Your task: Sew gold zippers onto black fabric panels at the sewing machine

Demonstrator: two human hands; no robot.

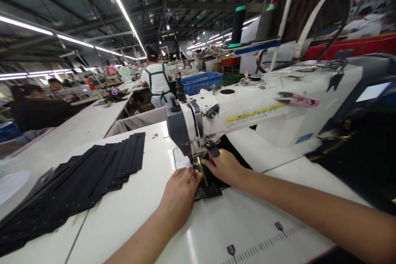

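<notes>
A black fabric piece [212,190] with a gold-toothed zipper [202,172] lies under the needle area of a white sewing machine [247,103]. My left hand [178,192] is closed at the left side of the piece, thumb and fingers pinched beside the zipper. From the right, my right hand [227,167] grips the piece close to the presser foot, its thumb by the zipper top. Its other fingertips are partly hidden behind the machine's needle parts. More black material shows behind the right hand.
Overlapping black fabric pieces [89,173] fan out on the white table [123,218] at left. Pink-handled thread snips [298,100] rest on the machine arm. Thread cones [237,27] stand above. Beyond are a blue crate [201,82] and a person in a green apron [157,78].
</notes>
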